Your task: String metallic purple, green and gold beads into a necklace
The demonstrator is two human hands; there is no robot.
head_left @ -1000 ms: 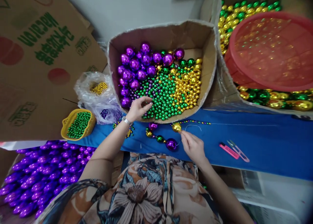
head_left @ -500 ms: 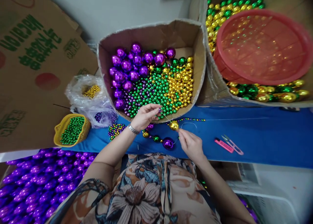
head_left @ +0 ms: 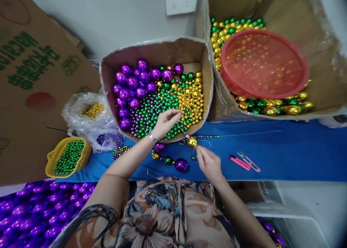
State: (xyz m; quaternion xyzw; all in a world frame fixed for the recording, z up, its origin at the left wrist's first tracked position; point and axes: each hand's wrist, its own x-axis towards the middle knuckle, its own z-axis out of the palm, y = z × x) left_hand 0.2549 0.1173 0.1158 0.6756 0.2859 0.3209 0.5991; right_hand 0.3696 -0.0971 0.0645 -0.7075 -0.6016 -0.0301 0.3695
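Note:
My left hand [head_left: 167,122], with a metal band at its wrist, pinches a thin pale string [head_left: 182,129] over the front of the bead box. On that string a small purple bead [head_left: 187,136] rests against a larger shiny gold bead [head_left: 192,142]. Just below the gold bead, my right hand [head_left: 208,163] has its fingertips closed on the string. To the left on the blue cloth lies a strand with a large purple bead [head_left: 181,165], a green bead [head_left: 167,160] and smaller ones. A loose-looking small green bead [head_left: 193,157] is near my right fingers.
Purple, green and gold beads fill a cardboard box [head_left: 210,92] in front. A red basin [head_left: 226,74] sits in another bead box at right. Pink-handled snips [head_left: 253,165] and a pink cutter [head_left: 240,162] lie on the blue cloth [head_left: 292,157]. A yellow basket [head_left: 51,168] holds green beads.
The small purple bead has gone from my left fingertips down the string to the gold bead. My left hand now grips the string above it. The camera view has shifted.

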